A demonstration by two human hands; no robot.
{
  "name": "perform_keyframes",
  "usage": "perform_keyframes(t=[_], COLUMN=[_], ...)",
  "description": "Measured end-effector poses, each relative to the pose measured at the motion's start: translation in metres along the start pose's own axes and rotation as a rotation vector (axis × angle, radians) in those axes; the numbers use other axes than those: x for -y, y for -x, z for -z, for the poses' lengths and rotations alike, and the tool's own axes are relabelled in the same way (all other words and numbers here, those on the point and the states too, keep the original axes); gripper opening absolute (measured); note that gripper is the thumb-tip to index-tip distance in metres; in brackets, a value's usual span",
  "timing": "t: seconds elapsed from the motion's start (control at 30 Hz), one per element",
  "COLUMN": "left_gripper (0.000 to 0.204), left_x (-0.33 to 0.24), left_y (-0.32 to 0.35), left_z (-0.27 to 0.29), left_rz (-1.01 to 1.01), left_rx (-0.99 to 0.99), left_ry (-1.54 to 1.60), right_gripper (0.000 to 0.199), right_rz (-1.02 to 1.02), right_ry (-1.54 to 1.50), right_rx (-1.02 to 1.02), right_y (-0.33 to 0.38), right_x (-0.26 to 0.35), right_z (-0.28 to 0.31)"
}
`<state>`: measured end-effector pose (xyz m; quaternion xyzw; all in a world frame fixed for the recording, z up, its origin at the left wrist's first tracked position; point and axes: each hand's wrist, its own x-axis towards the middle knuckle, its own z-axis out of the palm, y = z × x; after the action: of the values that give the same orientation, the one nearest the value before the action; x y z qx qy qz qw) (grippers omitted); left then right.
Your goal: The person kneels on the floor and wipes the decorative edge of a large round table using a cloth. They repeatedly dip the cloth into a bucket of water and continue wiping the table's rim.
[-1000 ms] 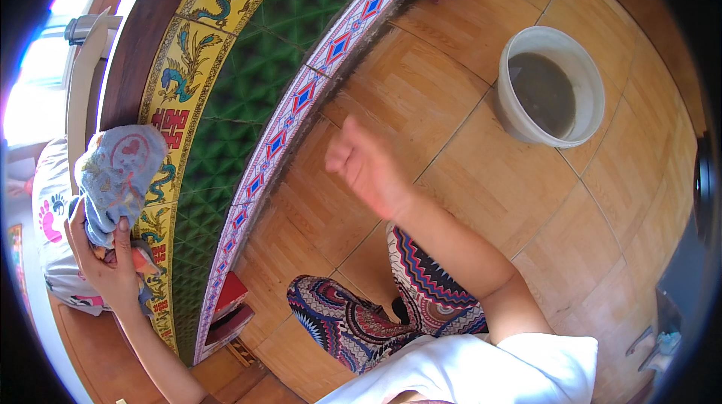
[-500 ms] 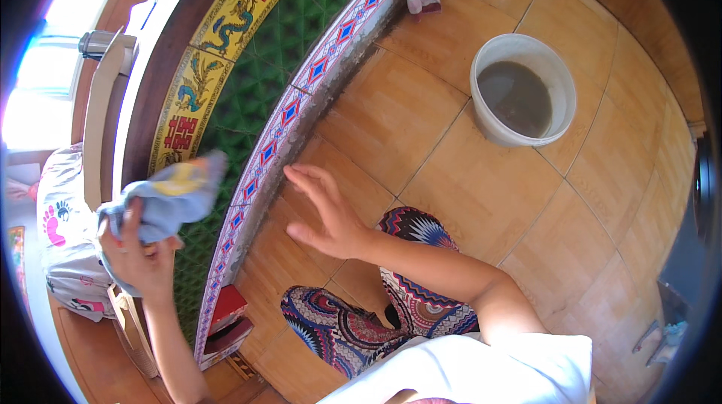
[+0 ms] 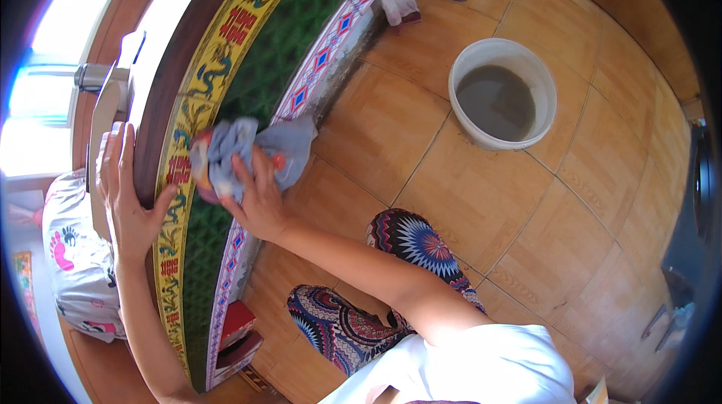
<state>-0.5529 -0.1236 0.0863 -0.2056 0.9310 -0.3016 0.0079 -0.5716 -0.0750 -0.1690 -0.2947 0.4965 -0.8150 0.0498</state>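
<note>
A crumpled light-blue cloth with coloured patches (image 3: 233,150) is in my right hand (image 3: 259,205), its fingers closed over it. The cloth lies against the green tiled face (image 3: 301,35) of a raised platform, close to the yellow patterned band (image 3: 218,58) above it. Its loose corner hangs over the red, white and blue diamond border (image 3: 320,62). My left hand (image 3: 124,201) rests with fingers stretched out on the platform's brown upper edge and holds nothing. Part of the cloth is hidden beneath my right hand.
A white bucket (image 3: 460,122) of murky grey water stands on the orange floor tiles (image 3: 466,193) to the right. A white and maroon cloth (image 3: 398,4) lies by the platform's foot. Near my knees is a red box (image 3: 237,321); printed fabric (image 3: 79,253) sits at far left.
The cloth has passed from my left hand to my right and moved rightward onto the tiled face. My left hand now lies on the upper edge. The view has shifted slightly.
</note>
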Motion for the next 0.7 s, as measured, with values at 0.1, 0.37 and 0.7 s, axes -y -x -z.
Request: perform_keyframes(t=[0.1,0.37,0.7], left_gripper=[0.090,0.092,0.090], left_x=[0.022,0.021,0.028], left_y=[0.010,0.007,0.005], left_z=[0.013,0.040,0.045], left_rz=[0.085,0.171,0.127], left_rx=[0.056,0.140,0.192], left_ry=[0.424,0.555,0.456], right_gripper=[0.079,0.090,0.051], right_rz=[0.030,-0.148,-0.477], right_ry=[0.025,0.382,0.521], right_rx=[0.077,-0.205,-0.486], right_y=[0.000,-0.141,-0.451], right_x=[0.012,-0.048,-0.146], right_z=[-0.006,0.047,0.213])
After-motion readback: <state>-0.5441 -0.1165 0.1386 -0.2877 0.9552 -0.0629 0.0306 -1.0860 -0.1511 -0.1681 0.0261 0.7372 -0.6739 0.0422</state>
